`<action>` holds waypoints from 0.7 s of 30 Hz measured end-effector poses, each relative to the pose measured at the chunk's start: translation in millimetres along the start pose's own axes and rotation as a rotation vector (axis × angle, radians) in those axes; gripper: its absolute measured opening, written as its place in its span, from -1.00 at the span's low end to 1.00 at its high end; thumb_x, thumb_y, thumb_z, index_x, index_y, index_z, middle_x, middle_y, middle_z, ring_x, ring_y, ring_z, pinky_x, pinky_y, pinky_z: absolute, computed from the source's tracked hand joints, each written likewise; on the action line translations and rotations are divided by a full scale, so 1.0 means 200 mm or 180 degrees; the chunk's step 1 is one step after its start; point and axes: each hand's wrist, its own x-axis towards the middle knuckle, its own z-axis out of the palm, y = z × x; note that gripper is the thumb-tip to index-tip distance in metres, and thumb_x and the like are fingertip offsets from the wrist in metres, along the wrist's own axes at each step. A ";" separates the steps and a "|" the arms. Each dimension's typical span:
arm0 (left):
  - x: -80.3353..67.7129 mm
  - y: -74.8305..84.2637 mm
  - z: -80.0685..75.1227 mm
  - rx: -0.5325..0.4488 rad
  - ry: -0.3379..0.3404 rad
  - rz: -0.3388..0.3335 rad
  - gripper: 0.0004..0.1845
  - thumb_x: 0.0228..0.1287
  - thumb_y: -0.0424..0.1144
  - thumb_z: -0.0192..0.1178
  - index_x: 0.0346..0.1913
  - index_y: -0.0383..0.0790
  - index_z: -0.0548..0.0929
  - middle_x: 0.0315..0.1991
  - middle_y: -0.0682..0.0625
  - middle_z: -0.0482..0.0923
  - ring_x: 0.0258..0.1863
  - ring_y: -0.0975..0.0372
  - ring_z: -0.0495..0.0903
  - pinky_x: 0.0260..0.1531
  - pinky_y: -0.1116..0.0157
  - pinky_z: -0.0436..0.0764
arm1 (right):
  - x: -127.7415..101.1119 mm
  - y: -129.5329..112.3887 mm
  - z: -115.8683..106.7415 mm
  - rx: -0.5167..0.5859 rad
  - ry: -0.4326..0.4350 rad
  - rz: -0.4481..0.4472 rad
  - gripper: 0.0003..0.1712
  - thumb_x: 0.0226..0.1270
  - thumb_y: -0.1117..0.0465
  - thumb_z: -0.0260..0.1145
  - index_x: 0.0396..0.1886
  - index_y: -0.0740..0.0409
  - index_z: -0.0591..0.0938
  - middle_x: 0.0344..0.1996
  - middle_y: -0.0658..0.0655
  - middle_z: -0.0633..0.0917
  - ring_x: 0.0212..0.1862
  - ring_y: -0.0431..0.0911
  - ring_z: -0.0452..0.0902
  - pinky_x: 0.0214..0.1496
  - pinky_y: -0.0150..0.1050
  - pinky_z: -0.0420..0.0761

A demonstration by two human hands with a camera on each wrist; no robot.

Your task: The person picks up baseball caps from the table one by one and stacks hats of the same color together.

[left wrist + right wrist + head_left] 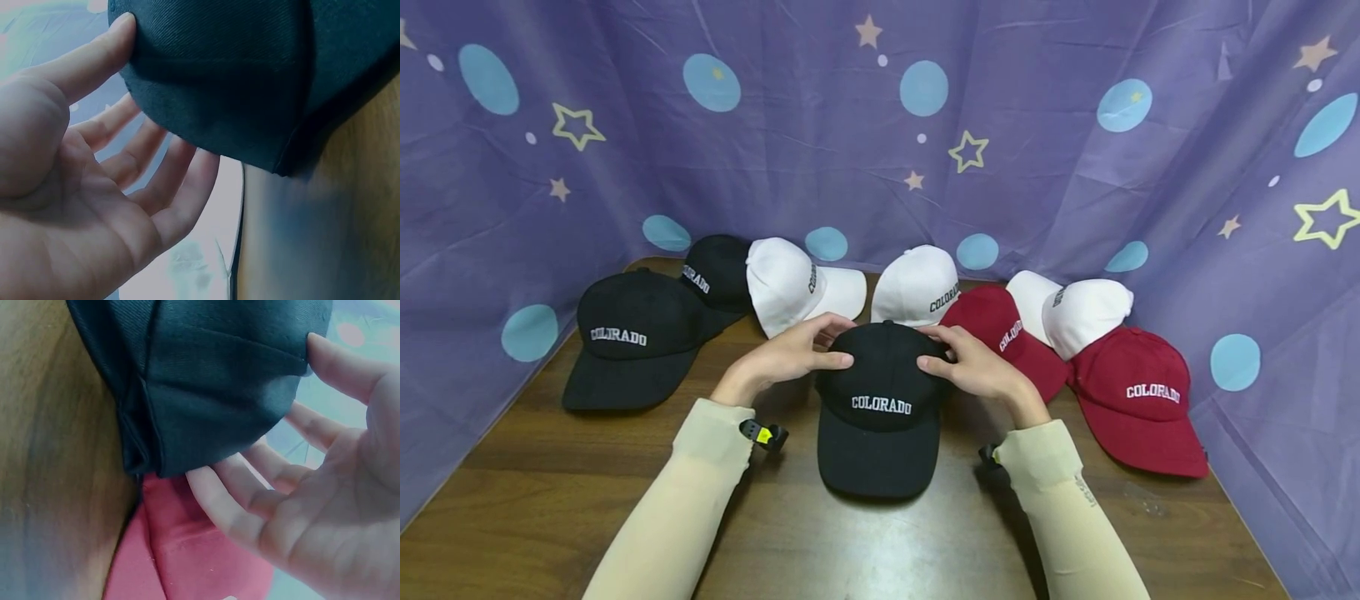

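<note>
In the head view a black baseball cap (883, 454) with white COLORADO lettering is at the middle of the table, brim toward me. My left hand (793, 354) holds its left side and my right hand (977, 362) its right side. In the left wrist view the thumb (103, 59) presses the crown while the other fingers curve behind it. The right wrist view shows the same hold, thumb (337, 365) on the crown and fingers around the back. Just behind the cap are a white cap (906, 287) and a red cap (992, 321).
Two more black caps (632, 312) stand at the left, beside a white cap (782, 287). Another white cap (1090, 312) and a red cap (1138, 396) stand at the right. Purple curtain (820, 133) surrounds the wooden table (880, 558) at the back and sides.
</note>
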 end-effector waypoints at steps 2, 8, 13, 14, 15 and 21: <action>0.00 0.01 -0.01 0.0024 -0.0034 0.0054 -0.37 0.42 -0.26 0.42 0.47 -0.26 0.46 0.34 -0.19 0.51 0.28 -0.04 0.48 0.34 -0.01 0.43 | -0.01 -0.01 -0.01 -0.0005 -0.0006 0.0055 -0.21 0.48 0.06 0.40 0.61 0.15 0.37 0.36 0.26 0.50 0.33 0.18 0.43 0.43 0.18 0.47; -0.02 0.01 -0.07 0.0011 0.0012 0.0059 -0.34 0.44 -0.26 0.40 0.52 -0.23 0.41 0.39 -0.25 0.46 0.36 -0.13 0.47 0.37 -0.07 0.45 | -0.05 -0.03 -0.06 -0.0049 -0.0014 0.0067 -0.22 0.52 0.04 0.38 0.62 0.12 0.36 0.43 0.26 0.48 0.33 0.22 0.50 0.44 0.17 0.49; -0.05 0.01 -0.15 0.0004 0.0209 -0.0003 -0.34 0.46 -0.22 0.39 0.53 -0.18 0.40 0.38 -0.24 0.49 0.38 -0.17 0.47 0.35 -0.08 0.48 | -0.07 -0.05 -0.11 -0.0110 0.0081 0.0031 -0.24 0.52 0.03 0.39 0.62 0.04 0.37 0.41 0.26 0.50 0.31 0.16 0.55 0.39 0.14 0.54; -0.07 0.02 -0.16 -0.0006 0.0249 -0.0018 -0.33 0.47 -0.20 0.39 0.53 -0.17 0.40 0.39 -0.23 0.48 0.38 -0.16 0.46 0.35 -0.07 0.48 | -0.08 -0.06 -0.12 -0.0095 0.0108 0.0027 -0.24 0.52 0.03 0.39 0.62 0.02 0.38 0.41 0.25 0.50 0.31 0.14 0.54 0.39 0.13 0.54; -0.08 0.02 -0.18 -0.0013 0.0300 -0.0048 -0.33 0.47 -0.18 0.40 0.54 -0.15 0.40 0.40 -0.21 0.48 0.38 -0.13 0.46 0.35 -0.05 0.49 | -0.08 -0.07 -0.13 -0.0075 0.0134 0.0014 -0.24 0.51 0.03 0.40 0.61 0.01 0.39 0.40 0.25 0.50 0.30 0.13 0.54 0.39 0.12 0.54; -0.19 0.05 -0.31 0.0156 0.0746 -0.0098 -0.38 0.53 -0.14 0.33 0.54 -0.16 0.41 0.40 -0.21 0.49 0.35 -0.04 0.50 0.16 0.28 0.57 | -0.11 -0.12 -0.15 0.0038 0.0203 -0.0087 -0.27 0.52 -0.02 0.40 0.60 -0.08 0.42 0.42 0.10 0.50 0.39 0.14 0.49 0.43 0.13 0.51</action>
